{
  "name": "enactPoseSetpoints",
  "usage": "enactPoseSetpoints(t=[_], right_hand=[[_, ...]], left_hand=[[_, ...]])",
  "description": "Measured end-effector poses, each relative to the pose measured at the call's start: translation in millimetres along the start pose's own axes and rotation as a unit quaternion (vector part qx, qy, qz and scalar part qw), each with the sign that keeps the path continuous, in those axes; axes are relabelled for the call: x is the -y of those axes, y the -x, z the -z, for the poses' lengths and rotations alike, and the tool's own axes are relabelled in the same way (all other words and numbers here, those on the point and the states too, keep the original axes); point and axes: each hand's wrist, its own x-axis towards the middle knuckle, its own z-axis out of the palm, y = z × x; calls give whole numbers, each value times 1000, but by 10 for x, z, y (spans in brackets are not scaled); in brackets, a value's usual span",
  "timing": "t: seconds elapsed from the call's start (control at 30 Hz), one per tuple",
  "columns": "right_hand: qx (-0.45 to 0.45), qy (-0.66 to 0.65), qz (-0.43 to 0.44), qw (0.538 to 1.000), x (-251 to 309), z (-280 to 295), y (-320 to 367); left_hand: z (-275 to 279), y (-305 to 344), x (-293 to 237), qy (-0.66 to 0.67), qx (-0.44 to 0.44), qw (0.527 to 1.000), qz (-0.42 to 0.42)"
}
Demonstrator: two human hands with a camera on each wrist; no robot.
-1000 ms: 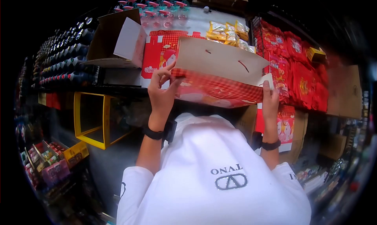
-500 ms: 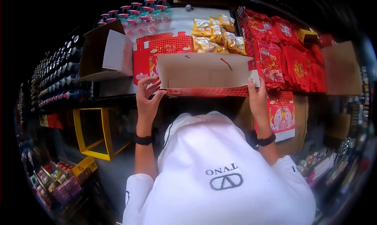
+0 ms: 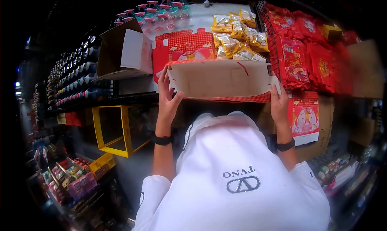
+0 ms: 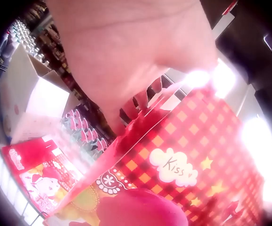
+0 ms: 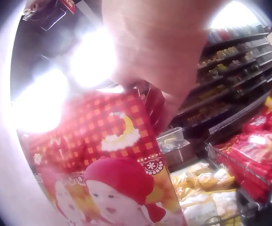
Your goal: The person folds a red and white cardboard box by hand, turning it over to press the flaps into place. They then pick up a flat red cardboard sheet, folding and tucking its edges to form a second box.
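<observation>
Both hands hold an open cardboard gift box (image 3: pixel 221 80) by its ends. Its opening faces up, showing a bare whitish inside and a short red cord near the far edge. Outside it is red check with cartoon faces; the left wrist view shows the word "Kiss" on the checked wall (image 4: pixel 197 141). My left hand (image 3: pixel 167 102) grips the left end, thumb at the near corner and fingers along the side. My right hand (image 3: pixel 279 104) pinches the right end beside a small white flap (image 3: pixel 275 84). In the right wrist view its fingers go behind the printed panel (image 5: pixel 112 146).
Behind the box lie a flat red printed carton (image 3: pixel 191 43) and yellow snack packets (image 3: pixel 229 43). Pink-topped spray bottles (image 3: pixel 161 17) stand farther back. An open brown carton (image 3: pixel 121 53) is at left, red packages (image 3: pixel 296 57) in a wire rack at right. A yellow frame (image 3: pixel 128 132) stands low left.
The box has tipped so its opening faces up more, and its near printed wall has dropped from sight. My left fingers have moved from the near top edge to the left end.
</observation>
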Motion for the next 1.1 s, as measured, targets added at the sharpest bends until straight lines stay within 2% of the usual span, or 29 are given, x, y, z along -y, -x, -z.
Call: enactPoseSetpoints(t=[0.1,0.2,0.3,0.43,0.57,0.67,0.77,0.97,1.1], right_hand=[[-16,35,66,997,63,5,6],[16,-24,86,996,192,59,-50],[61,-116,41,990,435,191,-200],[29,-97,-107,989,516,210,-574],[117,-19,-159,980,462,197,-698],[153,-58,-180,970,574,239,-687],[215,-53,-189,957,612,295,-694],[303,61,-163,937,599,333,-642],[300,71,-123,943,576,326,-589]], left_hand=[[-28,13,-58,-9,1,1000,9],[-44,29,-85,-12,-3,1000,8],[-87,61,-91,19,-10,1000,-1],[-102,77,-87,27,-16,999,-15],[-71,59,-163,-18,6,1000,11],[-140,99,-301,-28,7,999,35],[-128,126,-205,1,11,1000,13],[-105,77,-111,43,-9,998,-37],[-129,-32,-176,38,-21,998,-53]])
